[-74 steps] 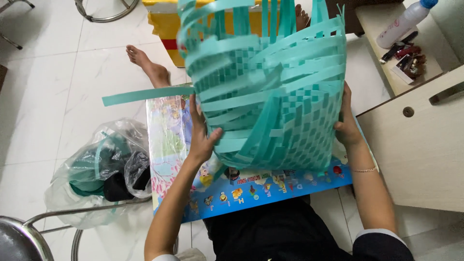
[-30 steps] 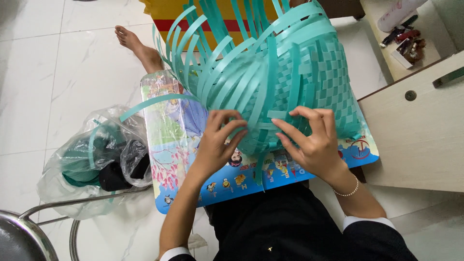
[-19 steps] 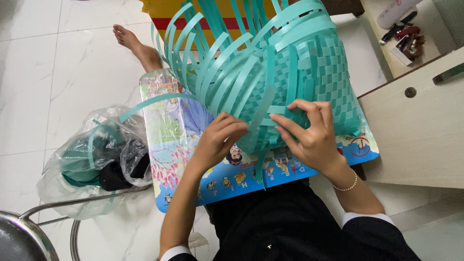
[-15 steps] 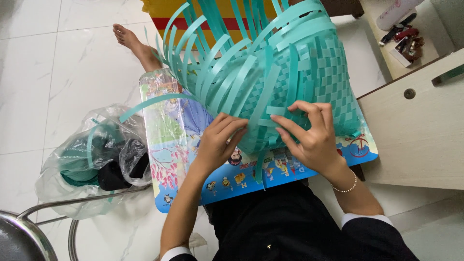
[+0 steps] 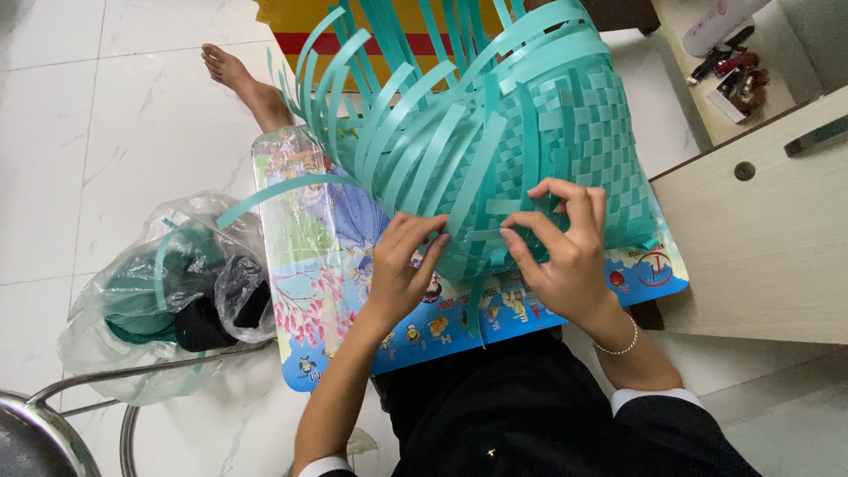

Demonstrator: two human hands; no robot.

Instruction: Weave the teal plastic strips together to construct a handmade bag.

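- White marble-look tile floor [image 5: 106, 132], evenly lit.
- Beige cabinet [image 5: 751, 238] at right, round hole in its panel.
- Chrome chair frame [image 5: 62, 415] at bottom left.
- Shelf [image 5: 698, 79] at top right holding small items.

Single head camera, looking steeply down, close over lap and floor.

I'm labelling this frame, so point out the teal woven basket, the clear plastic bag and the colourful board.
teal woven basket [image 5: 579, 132], head view, woven side wall.
clear plastic bag [image 5: 132, 291], head view, crumpled middle.
colourful board [image 5: 309, 256], head view, bare left part.
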